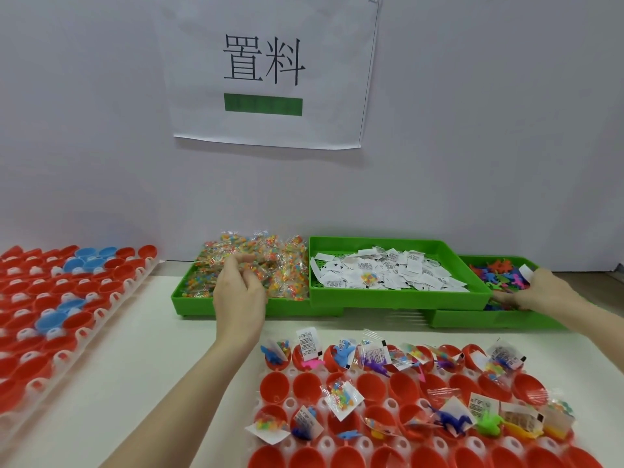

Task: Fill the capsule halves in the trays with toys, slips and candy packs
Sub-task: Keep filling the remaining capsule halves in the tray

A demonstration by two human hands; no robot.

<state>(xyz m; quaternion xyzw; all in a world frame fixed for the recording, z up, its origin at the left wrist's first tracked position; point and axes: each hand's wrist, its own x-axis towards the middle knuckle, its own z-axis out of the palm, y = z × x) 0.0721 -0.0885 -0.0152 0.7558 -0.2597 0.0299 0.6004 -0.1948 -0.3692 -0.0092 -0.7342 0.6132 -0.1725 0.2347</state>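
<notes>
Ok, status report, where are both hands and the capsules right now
Left hand picking in candy packs. Right hand in toy bin. Capsule tray partly filled. Nothing blocking.

Head camera looks forward and down, seemingly close above the table [162, 349].

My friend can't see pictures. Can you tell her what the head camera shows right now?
A person's left hand reaches into a green bin of candy packs while the right hand reaches into a bin of small toys. A bin of paper slips sits between them, and a tray of red capsule halves, some filled, lies nearer.
</notes>
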